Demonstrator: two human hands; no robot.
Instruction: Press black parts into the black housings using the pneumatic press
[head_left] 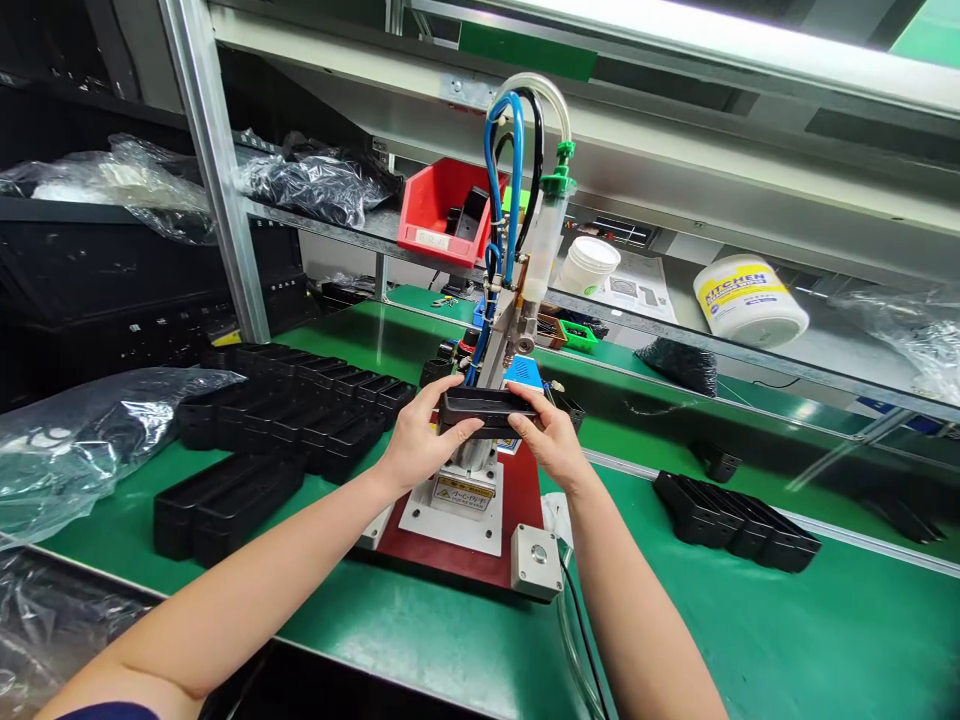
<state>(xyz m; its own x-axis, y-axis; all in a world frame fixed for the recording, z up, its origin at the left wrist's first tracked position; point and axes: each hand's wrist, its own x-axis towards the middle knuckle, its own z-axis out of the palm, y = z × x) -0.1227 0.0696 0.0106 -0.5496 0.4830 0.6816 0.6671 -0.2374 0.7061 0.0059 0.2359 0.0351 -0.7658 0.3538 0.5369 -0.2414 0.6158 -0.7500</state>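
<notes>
Both hands grip a black plastic housing (487, 408), an open box with a long hollow. My left hand (424, 432) pinches its left end between thumb and fingers, and my right hand (551, 437) does the same at the right end. The housing is held at the front of a bench-top dispensing machine (472, 460) with a clear syringe (544, 235), below the syringe's tip. Whether the housing rests on a fixture is hidden by the hands. A grey button box (537, 560) sits on the machine's red base (450, 545).
Rows of black housings (285, 400) stand on the green bench (420, 620) at left, with several more (735, 520) at right. Plastic bags (112, 440) lie at far left. A shelf above carries a red bin (442, 210), a white tub (589, 265) and a labelled bucket (750, 300).
</notes>
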